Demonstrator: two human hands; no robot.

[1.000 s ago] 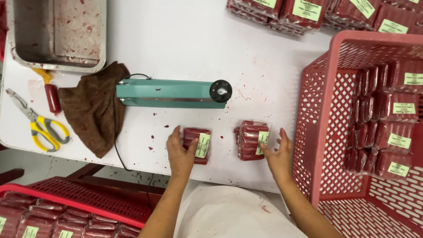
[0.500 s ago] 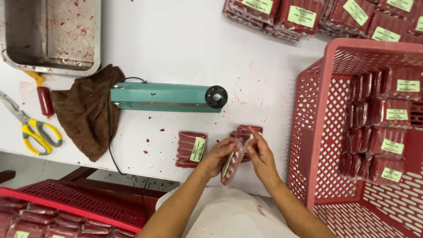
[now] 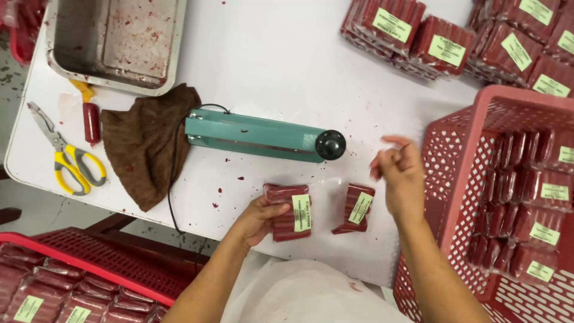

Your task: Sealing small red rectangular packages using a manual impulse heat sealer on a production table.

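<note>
Two sealed packs of red sausages with green labels lie near the white table's front edge. My left hand grips the left pack from its left side. The right pack lies free beside it. My right hand hovers just right of that pack, raised off the table, fingers loosely apart and holding nothing, next to the red basket's wall.
A teal heat sealer lies behind the packs, its cord trailing to a brown cloth. Yellow scissors, a loose sausage and a steel tray sit left. Labelled packs are stacked at back right; another red basket stands lower left.
Half a second ago both hands held the right pack upright together. It now lies flat; my left hand has gone to the left pack and my right hand has lifted away rightward.
</note>
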